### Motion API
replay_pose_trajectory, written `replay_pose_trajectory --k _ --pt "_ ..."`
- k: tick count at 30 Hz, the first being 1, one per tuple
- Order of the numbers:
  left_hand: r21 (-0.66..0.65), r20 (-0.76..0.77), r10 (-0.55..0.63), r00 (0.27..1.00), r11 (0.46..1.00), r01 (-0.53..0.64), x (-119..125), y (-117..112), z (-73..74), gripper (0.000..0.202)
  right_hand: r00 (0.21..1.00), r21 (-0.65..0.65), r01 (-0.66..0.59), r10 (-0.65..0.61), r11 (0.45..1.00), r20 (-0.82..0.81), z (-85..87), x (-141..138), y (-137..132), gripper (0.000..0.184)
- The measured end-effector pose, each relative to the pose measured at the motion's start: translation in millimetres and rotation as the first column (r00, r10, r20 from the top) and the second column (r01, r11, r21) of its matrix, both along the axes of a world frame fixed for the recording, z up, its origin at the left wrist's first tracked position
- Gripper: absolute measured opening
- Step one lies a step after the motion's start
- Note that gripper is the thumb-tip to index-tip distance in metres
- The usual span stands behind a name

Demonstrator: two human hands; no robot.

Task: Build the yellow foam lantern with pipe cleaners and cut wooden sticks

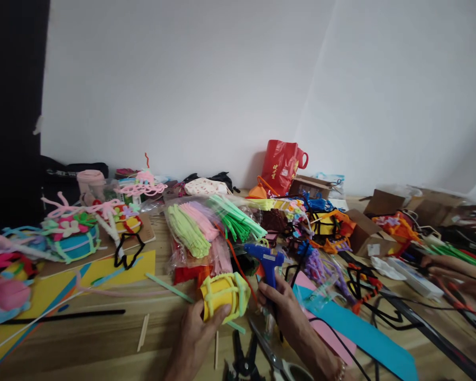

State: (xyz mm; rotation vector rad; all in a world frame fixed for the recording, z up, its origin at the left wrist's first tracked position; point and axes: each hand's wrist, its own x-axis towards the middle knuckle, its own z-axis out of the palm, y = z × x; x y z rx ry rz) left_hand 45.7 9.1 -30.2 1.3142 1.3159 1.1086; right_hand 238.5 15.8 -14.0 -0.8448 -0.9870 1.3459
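Observation:
My left hand [200, 330] is wrapped round a yellow foam drum shape [218, 299] edged and banded with pale yellow-green pipe cleaner, lying on its side in the grip. In my right hand [283, 301] is a blue hot glue gun [267, 259], gripped by its handle, its nozzle pointing left above the drum shape. The nozzle and the drum shape are apart. Below the hands lie black-handled pliers [245, 360] and scissors [275, 357]. A pale green pipe cleaner [168, 287] lies just left of the drum shape.
Bagged pipe cleaners [190, 227] lie ahead. Finished pipe-cleaner crafts [73, 241] crowd the left. A blue foam sheet [360, 333] and cardboard boxes [371, 230] are on the right. A red bag [281, 166] stands by the wall. Another person's hands [460, 275] work at far right.

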Motion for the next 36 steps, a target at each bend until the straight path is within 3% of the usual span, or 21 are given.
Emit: replay_pose_trajectory --k 6,14,24,36 --pt "0.019 0.135 0.014 0.991 1.000 -0.017 1 1 -7.3 0.051 0.998 -0.016 0.022 -0.023 1.000 -0.064 -7.5 -8 4 0.030" --pt "-0.060 0.293 0.012 0.956 0.998 0.006 -2 2 -1.9 0.051 0.987 -0.082 -0.159 0.155 0.984 -0.050 8.5 -10 17 0.032" --pt "-0.101 0.272 0.079 0.959 0.994 -0.053 -2 -5 4.4 0.041 0.957 -0.068 -0.270 0.260 0.960 -0.127 9.9 -13 14 0.026" --pt "-0.120 0.290 0.105 0.951 0.990 -0.072 -2 -3 1.6 0.040 0.918 -0.124 -0.357 0.324 0.926 -0.227 16.4 0 11 0.026"
